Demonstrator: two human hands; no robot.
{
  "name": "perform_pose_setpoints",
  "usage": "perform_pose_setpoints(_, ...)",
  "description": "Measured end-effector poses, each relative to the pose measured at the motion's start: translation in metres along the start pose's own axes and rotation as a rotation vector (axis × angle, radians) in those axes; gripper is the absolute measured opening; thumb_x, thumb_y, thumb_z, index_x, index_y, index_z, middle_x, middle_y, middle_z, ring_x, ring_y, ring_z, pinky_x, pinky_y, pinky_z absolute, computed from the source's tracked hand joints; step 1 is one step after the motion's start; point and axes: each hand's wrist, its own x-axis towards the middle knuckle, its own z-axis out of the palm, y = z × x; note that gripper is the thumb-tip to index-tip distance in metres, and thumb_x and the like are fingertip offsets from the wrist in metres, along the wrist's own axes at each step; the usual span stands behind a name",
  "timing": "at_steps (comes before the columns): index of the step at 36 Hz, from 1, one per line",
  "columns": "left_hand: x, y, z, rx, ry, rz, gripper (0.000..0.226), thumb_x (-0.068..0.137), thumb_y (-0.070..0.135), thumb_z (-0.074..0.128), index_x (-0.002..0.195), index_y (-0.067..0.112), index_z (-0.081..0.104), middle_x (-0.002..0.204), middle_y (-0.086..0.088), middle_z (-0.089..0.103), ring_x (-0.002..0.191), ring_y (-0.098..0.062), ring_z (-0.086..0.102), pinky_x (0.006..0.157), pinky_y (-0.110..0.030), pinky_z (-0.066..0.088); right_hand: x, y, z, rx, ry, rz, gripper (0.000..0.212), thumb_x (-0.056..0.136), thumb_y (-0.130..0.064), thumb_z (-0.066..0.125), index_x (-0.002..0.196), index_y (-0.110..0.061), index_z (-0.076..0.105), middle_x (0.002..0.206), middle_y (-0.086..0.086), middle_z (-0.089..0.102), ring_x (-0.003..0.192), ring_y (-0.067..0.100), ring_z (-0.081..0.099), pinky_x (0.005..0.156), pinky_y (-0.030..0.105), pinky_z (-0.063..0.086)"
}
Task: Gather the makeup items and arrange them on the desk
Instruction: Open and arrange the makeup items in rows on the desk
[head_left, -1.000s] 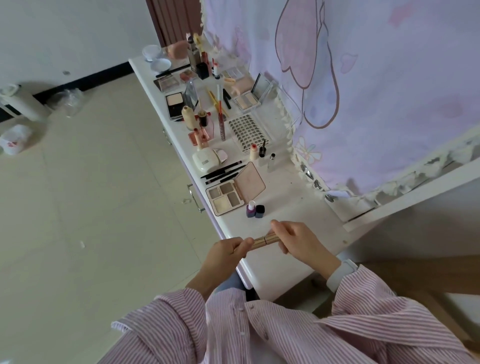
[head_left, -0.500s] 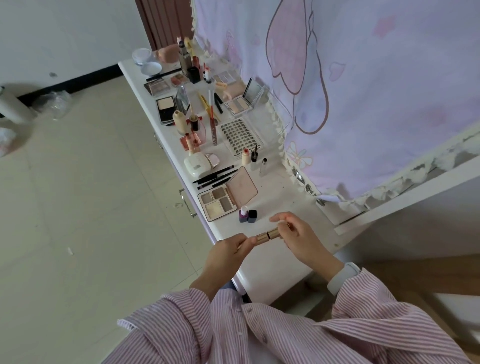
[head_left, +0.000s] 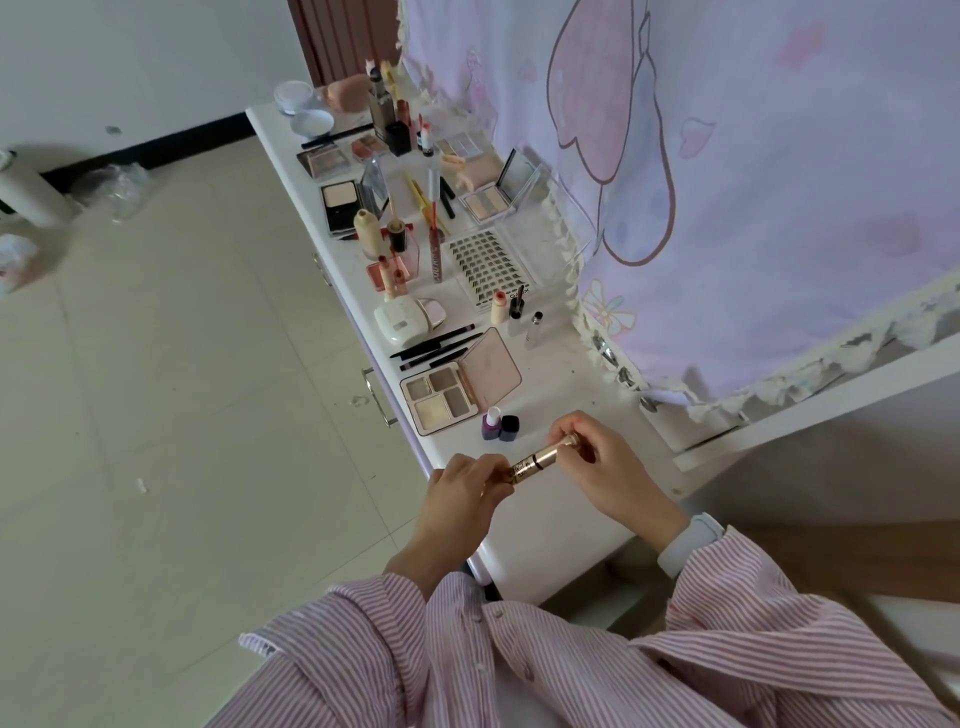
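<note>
Shiny gold metallic tube (head_left: 540, 458). Smooth, glossy white desk (head_left: 561, 374). Matt pink palette (head_left: 460, 387) lid at 12 o'clock from tube. Soft printed cloth curtain (head_left: 727, 182) at 1 o'clock. Striped cotton-like shirt (head_left: 571, 665). Dull, smooth tiled floor (head_left: 156, 415).

Dark print runs along the gold tube (head_left: 535, 460), the vertical pink tube (head_left: 435, 260) and the near edge of the false-lash tray (head_left: 485, 265); none is legible.
</note>
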Motion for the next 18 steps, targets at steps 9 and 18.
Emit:
perform_pose_setpoints(9,0.002,-0.002,-0.006,-0.087,0.068,-0.053,0.022,0.094,0.024,0.052,0.114,0.019,0.06,0.094,0.002,0.047,0.087,-0.012,0.043,0.08,-0.027,0.043,0.015,-0.009,0.001,-0.247,-0.023,0.049,0.03,0.09,-0.043,0.049,0.079,-0.015,0.048,0.057,-0.007,0.043,0.054,0.011,0.041,0.058,0.028,0.036)
perform_pose_setpoints(18,0.0,-0.01,-0.002,-0.073,0.172,-0.016,0.017,0.091,0.013,0.056,0.106,0.009,0.062,0.104,-0.003,0.061,0.092,-0.018,0.049,0.08,-0.021,0.034,0.014,-0.012,0.002,-0.177,-0.024,-0.107,0.006,0.087,-0.01,0.055,0.083,-0.013,0.052,0.059,-0.009,0.043,0.051,0.005,0.038,0.052,0.018,0.032)
